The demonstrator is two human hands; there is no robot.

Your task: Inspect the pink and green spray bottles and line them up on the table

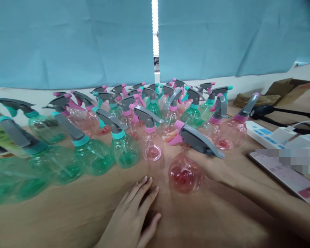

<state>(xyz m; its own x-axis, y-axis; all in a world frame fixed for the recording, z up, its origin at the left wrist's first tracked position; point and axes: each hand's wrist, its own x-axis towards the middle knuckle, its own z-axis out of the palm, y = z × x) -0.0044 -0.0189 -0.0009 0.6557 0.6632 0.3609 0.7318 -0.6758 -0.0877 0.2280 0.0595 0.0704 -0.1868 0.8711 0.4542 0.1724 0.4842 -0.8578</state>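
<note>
Pink spray bottle (pixel 185 176) sits in the right hand (pixel 197 157), which closes round its hidden neck; its thin, round body looks light and slippery. Left of that grip, the left hand (pixel 133 212) lies spread, holding nothing. Above the grip, the grey sprayer head (pixel 200 140) seems stiff; the neck probably holds surest, clear of the pink trigger (pixel 175 139).

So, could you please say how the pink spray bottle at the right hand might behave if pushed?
The bottle may tip, being rounded with a wide sprayer head atop. Its glossy surface could be slippery; clear walls suggest light plastic.
</note>
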